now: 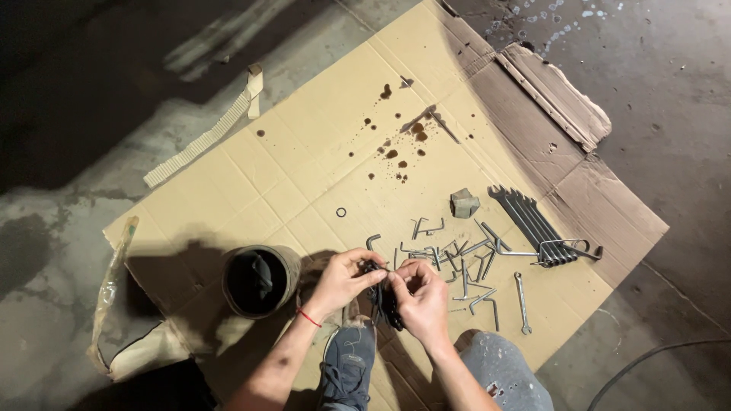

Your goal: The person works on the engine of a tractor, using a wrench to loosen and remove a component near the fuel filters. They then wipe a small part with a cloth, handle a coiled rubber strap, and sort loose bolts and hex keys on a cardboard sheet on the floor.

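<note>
Hex keys [383,293] (dark, bent steel) between both hands' fingers [392,278].

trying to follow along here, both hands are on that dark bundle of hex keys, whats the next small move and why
Probably steady the dark bundle with the left hand while the right hand works one key free. Both hands pinch it at its top end, over the cardboard, and loose hex keys already lie scattered just to the right, so a freed one could join them.

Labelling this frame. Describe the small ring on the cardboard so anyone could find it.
Start at the flattened cardboard sheet on the concrete floor. Below its dark oil spots, left of the scattered hex keys, lies the small ring. It is the only round, closed loop, lying alone on bare cardboard.
</note>
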